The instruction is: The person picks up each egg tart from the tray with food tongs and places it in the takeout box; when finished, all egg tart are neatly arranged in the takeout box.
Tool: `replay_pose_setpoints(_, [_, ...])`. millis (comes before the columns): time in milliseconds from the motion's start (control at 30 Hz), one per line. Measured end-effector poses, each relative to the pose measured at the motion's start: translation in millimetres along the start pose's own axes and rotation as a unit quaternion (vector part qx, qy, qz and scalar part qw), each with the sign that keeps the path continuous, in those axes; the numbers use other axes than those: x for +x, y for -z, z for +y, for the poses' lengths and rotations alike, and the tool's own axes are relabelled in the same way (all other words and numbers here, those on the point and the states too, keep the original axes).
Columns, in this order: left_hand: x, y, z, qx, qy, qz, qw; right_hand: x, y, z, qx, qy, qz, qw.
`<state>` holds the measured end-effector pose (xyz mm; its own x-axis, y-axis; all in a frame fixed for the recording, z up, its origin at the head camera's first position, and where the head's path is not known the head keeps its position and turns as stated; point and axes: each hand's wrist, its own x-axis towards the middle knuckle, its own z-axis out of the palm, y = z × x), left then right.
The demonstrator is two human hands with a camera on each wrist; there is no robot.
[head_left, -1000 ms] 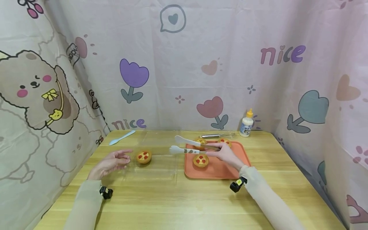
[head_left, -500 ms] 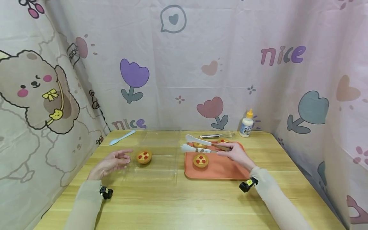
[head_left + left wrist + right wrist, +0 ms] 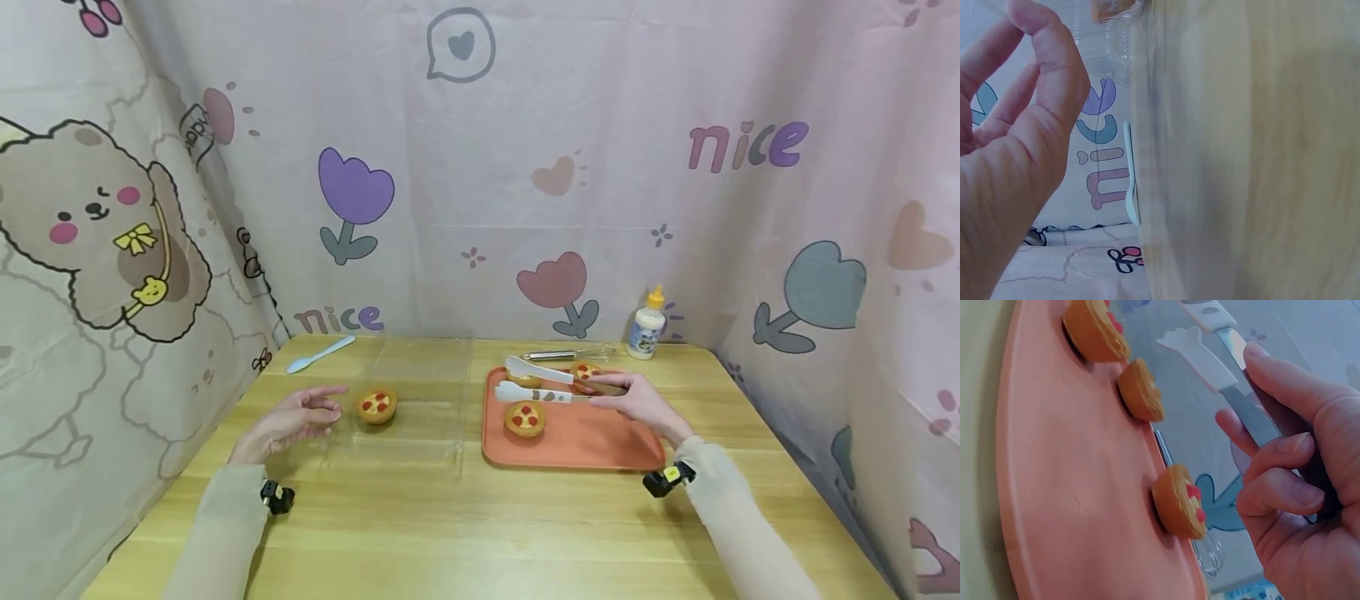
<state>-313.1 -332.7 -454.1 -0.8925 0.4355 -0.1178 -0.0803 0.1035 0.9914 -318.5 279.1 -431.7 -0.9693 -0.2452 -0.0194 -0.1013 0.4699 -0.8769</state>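
In the head view my right hand (image 3: pixel 643 404) holds white-tipped tongs (image 3: pixel 540 395) above an orange tray (image 3: pixel 592 450); the tips are apart with nothing between them. Three tarts lie on the tray: a front one (image 3: pixel 525 419), one partly behind the tongs (image 3: pixel 522 380), and one at the back (image 3: pixel 587 376). Another tart (image 3: pixel 377 407) sits inside a clear plastic container (image 3: pixel 427 442) at left. My left hand (image 3: pixel 288 423) is at the container's left edge. The left wrist view shows its thumb and a finger (image 3: pixel 1032 94) meeting at the clear plastic.
A light blue spoon (image 3: pixel 321 354) lies at the back left. Behind the tray are a metal whisk (image 3: pixel 558 355) and a white bottle with a yellow cap (image 3: pixel 646 328). A patterned curtain (image 3: pixel 480 192) stands along the table's back edge.
My right hand and the tongs have moved right, from near the container to over the tray. My left hand stays at the container. The head view has shifted slightly.
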Motion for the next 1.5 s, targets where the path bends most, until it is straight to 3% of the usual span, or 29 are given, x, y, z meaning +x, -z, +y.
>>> replay_pose_setpoints(167, [1.0,1.1,2.4,0.0,0.004,-0.002,1.0,-3.6,10,4,-0.001,0.015,-0.028,0.9995])
replay_pose_setpoints(567, [-1.0,1.2,-3.0,-0.008,-0.009,-0.012,0.9998,-13.8,26,15,-0.03,0.006,-0.053,0.9981])
replay_pose_setpoints(1167, [0.4,-0.8,5.8,0.012,-0.002,-0.002,0.9999,-14.8,27,17,-0.073,0.033,-0.066,0.9946])
replay_pose_setpoints(1500, [-1.4,-1.5,6.8,0.003,0.002,-0.003,1.0,-15.4,26,16,-0.055,0.05,-0.087,0.9935])
